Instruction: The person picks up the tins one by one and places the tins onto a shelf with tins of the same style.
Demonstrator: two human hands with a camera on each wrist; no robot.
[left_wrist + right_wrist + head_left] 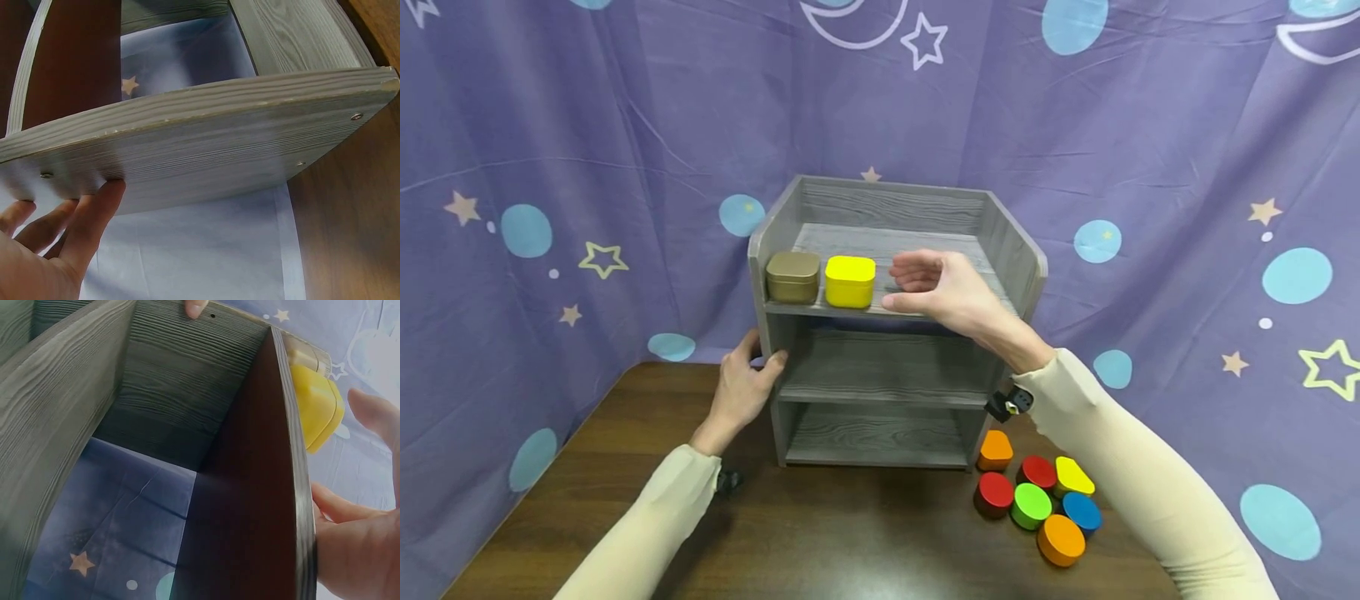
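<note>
1. Purple cloth (880, 117), printed with stars, moons and blue dots, is hung behind a brown wooden table (850, 533).
2. On the table a grey wood-grain shelf unit (887, 367) is stood, its top tier walled at the back and sides.
3. Near that tier's front edge, toward the left, a yellow box (850, 283) is set just beside an olive-brown box (793, 279).
4. The unit's left side panel is pinched by the left hand (745, 392), with fingertips pressed against its outer face.
5. Nothing is held by the right hand (958, 296); its thumb and fingers are parted, just right of the yellow box and apart from it.
6. Near the unit's lower right, seven coloured blocks (1032, 506) are clustered.
</note>
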